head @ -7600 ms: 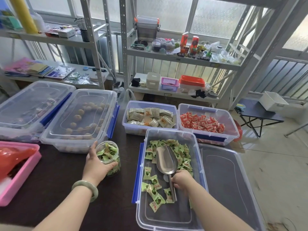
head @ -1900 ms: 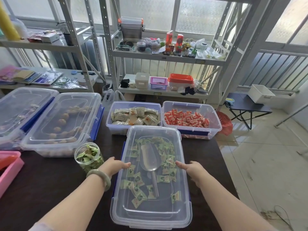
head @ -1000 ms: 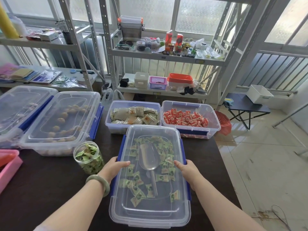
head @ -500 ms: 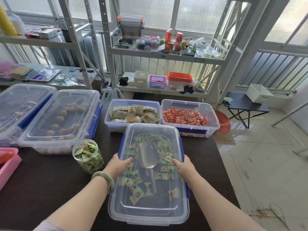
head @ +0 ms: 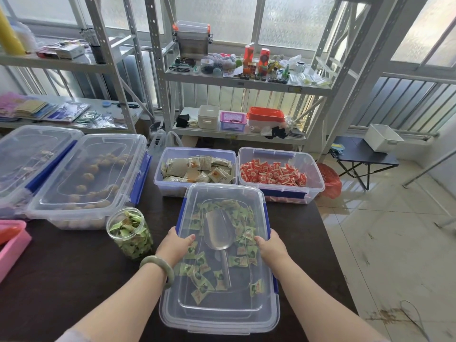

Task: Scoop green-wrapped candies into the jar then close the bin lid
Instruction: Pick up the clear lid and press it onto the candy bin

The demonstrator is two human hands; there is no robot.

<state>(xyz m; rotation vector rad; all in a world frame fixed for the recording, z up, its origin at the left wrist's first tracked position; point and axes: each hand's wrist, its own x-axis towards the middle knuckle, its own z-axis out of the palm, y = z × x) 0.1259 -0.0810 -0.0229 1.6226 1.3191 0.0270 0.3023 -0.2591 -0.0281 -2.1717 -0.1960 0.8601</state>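
A view from above of a dark brown worktop (head: 61,272) crowded with storage boxes. At the far left sits a pink plastic tray (head: 12,245), with two large clear lidded bins with blue latches (head: 84,178) behind it, one holding round brownish sweets. Next, standing upright on the worktop, is a clear round plastic jar (head: 130,233), open at the top and nearly full of green-wrapped candies. Just right of the jar, the left hand (head: 175,248), a pale green bangle (head: 158,267) on its wrist, presses on the left edge of a clear plastic bin lid (head: 219,309), fingers curled over the rim. The lid lies flat on a clear rectangular bin with blue side latches (head: 271,314). Through it show scattered green-wrapped candies (head: 243,233) and a silver metal scoop (head: 219,233), handle pointing toward the viewer. The right hand (head: 270,248) grips the lid's right edge the same way. Behind stand open bins of beige packets (head: 197,166) and red-wrapped candies (head: 272,172).
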